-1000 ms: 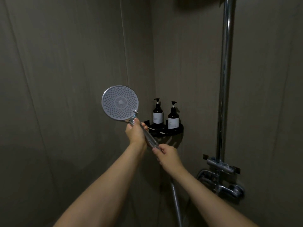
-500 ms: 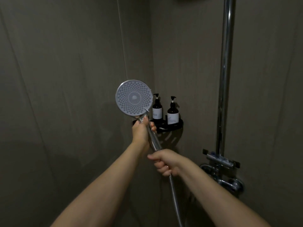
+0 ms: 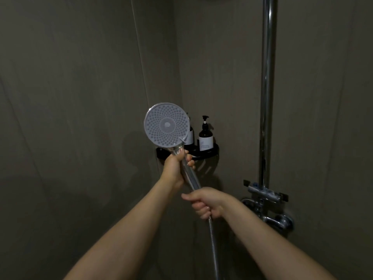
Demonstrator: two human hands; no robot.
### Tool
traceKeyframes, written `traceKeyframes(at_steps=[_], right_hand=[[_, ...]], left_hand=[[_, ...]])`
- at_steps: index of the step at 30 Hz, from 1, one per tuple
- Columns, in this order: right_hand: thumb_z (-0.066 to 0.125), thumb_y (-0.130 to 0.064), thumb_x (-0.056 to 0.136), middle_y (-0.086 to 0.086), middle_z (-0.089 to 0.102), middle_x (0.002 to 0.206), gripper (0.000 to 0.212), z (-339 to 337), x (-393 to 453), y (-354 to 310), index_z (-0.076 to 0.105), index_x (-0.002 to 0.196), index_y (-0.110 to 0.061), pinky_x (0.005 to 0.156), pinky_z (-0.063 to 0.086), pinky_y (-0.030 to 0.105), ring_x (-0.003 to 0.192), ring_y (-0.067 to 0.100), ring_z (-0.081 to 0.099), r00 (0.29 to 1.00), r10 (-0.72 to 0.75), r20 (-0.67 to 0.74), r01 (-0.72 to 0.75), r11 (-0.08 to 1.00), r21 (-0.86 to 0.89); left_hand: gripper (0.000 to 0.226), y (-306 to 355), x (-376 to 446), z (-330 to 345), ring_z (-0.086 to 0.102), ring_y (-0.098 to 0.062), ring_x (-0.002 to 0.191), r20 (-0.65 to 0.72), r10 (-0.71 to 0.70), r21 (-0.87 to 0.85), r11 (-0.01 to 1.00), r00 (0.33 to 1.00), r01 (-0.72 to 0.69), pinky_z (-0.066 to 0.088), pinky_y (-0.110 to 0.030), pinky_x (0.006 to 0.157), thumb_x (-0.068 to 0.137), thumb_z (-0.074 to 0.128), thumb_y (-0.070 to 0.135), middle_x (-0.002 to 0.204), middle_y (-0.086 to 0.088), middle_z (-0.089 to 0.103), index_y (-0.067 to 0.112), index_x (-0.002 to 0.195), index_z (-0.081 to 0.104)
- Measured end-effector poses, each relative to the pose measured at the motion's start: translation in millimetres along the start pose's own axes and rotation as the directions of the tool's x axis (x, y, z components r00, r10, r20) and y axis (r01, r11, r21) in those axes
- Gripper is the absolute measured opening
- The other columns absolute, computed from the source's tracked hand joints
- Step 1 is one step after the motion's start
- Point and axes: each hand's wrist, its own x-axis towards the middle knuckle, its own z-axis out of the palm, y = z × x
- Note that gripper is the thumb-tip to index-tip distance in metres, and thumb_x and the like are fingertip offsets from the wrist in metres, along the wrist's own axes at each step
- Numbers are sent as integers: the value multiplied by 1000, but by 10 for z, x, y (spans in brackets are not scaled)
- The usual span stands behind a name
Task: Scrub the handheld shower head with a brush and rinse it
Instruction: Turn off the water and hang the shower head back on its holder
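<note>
The handheld shower head is round and grey-white, its nozzle face turned toward me, on a chrome handle that slants down to the right. My left hand grips the handle just under the head. My right hand is closed around the handle's lower end, where the metal hose joins and hangs down. No brush is in view.
A black corner shelf behind the head holds two dark pump bottles, one half hidden by the head. A chrome riser pipe runs up the right wall above the mixer tap. Grey walls meet in the corner.
The shower head has moved right and slightly up, now in front of the left bottle. My right hand has closed around the handle's base where the hose joins.
</note>
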Motion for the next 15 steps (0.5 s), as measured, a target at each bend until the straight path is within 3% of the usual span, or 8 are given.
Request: traceKeyframes(at_steps=[2,4,5,6,7,9,12,15], right_hand=[[61,-22,85,-3,45,46,13,34,85,42,52,79,-15,38,30,19,36,7,38,959,-93,-267,59,989,-132],[65,-22,80,8,67,75,18,97,167,72,66,96,-12,55,39,23,63,19,61,767,-262,-586,42,932,-361],[63,-20,80,11,70,90,24,119,205,92,68,102,-10,62,40,23,80,24,66,675,-319,-665,-3,900,-436],[62,-18,80,13,70,98,28,149,216,93,67,106,-9,65,40,23,90,27,66,634,-329,-700,-20,898,-440],[63,-17,80,13,69,99,31,158,225,95,65,109,-7,64,41,23,91,28,66,648,-298,-701,-7,918,-396],[65,-16,78,8,63,80,32,177,226,108,60,108,-5,53,40,23,68,23,61,766,-197,-612,45,966,-255],[59,-11,82,-1,39,54,7,177,110,141,53,85,-10,37,26,19,41,9,35,934,-81,-348,22,985,-170],[59,-8,83,-6,33,45,21,74,126,205,45,70,-17,33,20,15,32,4,26,989,-11,-147,-1,997,-81]], left_hand=[[19,-52,12,41,43,-11,49,-126,66,56,997,990,-59,40,-24,54,97,40,16,62,-1,46,15,78,45],[18,-82,5,122,42,-12,50,-252,148,90,988,956,-129,39,-23,52,96,43,12,64,-3,46,14,78,46],[18,-87,-2,154,42,-12,51,-278,171,92,984,945,-151,39,-23,51,96,43,11,63,-3,46,14,78,46],[18,-91,-2,169,41,-12,51,-276,180,94,983,944,-160,38,-22,50,96,43,10,63,-3,46,14,78,46],[19,-91,0,158,42,-12,51,-257,176,107,982,950,-153,38,-22,50,95,43,9,61,-2,45,14,77,45],[20,-86,13,89,43,-10,47,-190,126,124,987,974,-104,38,-23,50,95,44,8,58,0,45,14,76,44],[23,-95,43,-66,41,-7,40,-63,21,89,996,998,-15,39,-22,47,96,40,13,52,3,42,16,74,41],[25,-140,48,-158,39,-6,39,28,-32,74,997,999,30,39,-21,46,96,40,12,49,5,40,16,71,39]])
